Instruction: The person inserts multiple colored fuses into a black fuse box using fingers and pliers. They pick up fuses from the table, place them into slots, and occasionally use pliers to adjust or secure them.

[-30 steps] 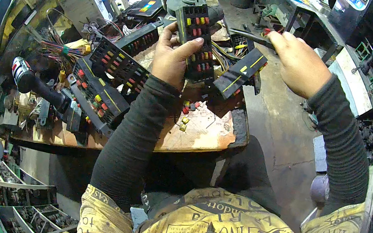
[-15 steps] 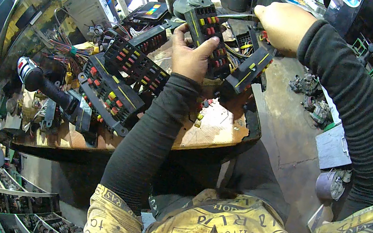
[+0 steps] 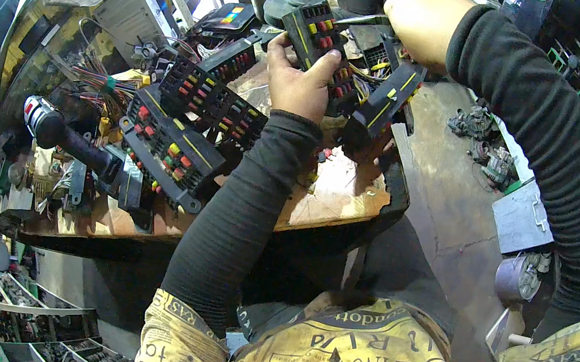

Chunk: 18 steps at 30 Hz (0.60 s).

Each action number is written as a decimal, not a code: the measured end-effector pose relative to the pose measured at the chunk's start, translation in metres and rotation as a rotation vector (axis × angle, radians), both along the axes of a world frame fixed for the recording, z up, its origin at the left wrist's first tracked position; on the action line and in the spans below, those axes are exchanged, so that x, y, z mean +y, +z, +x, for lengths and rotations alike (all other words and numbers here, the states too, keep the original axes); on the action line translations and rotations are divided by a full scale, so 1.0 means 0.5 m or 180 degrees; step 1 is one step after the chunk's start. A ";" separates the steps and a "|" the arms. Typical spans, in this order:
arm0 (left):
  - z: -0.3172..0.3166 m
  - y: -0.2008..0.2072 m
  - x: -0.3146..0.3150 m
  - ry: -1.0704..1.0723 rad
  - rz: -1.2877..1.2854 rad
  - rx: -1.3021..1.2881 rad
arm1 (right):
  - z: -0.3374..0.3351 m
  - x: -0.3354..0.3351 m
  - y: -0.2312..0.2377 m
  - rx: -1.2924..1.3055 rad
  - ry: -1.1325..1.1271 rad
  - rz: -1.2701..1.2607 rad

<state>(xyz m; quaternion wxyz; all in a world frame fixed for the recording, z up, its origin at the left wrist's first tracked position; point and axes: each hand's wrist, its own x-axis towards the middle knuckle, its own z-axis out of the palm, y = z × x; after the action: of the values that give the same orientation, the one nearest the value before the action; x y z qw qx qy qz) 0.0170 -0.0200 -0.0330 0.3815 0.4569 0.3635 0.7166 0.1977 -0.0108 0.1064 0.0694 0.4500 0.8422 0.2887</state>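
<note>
A black fuse box (image 3: 322, 42) with rows of red and yellow fuses is held tilted in my left hand (image 3: 300, 84), its thumb pressed on the front and the fingers round the side. My right hand (image 3: 425, 27) is closed at the far right on a slim metal tool (image 3: 363, 19). The tool's shaft points left and reaches the upper right edge of the fuse box; its handle is hidden in the fist. Below the right hand, a second black fuse box (image 3: 388, 99) with a yellow strip and wires rests at the bench's right end.
More fuse boxes (image 3: 171, 150) crowd the wooden bench top (image 3: 335, 188) left of my forearm. A cordless power tool (image 3: 67, 136) and a wire bundle (image 3: 110, 83) lie farther left. Metal parts (image 3: 491, 149) and a grey box (image 3: 522, 224) are on the floor at right.
My right hand and the tool have shifted slightly left and away from me. The fuse box in my left hand has moved only a little.
</note>
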 end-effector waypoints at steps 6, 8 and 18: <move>0.000 -0.002 0.006 -0.0028 0.0116 -0.0026 | -0.033 -0.031 0.033 -0.0346 -0.0181 -0.0502; -0.003 -0.003 0.009 0.0149 0.0037 0.0216 | -0.045 -0.045 0.039 -0.0382 -0.0049 -0.0304; -0.018 0.004 0.004 0.0915 0.0112 0.1780 | -0.075 -0.047 0.068 -0.0802 -0.0312 -0.0782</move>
<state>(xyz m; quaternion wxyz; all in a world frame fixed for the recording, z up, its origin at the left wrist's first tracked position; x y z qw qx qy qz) 0.0079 -0.0180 -0.0312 0.1535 0.5867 0.5028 0.6160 0.1601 -0.0345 0.1401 0.2428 0.4389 0.8329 0.2340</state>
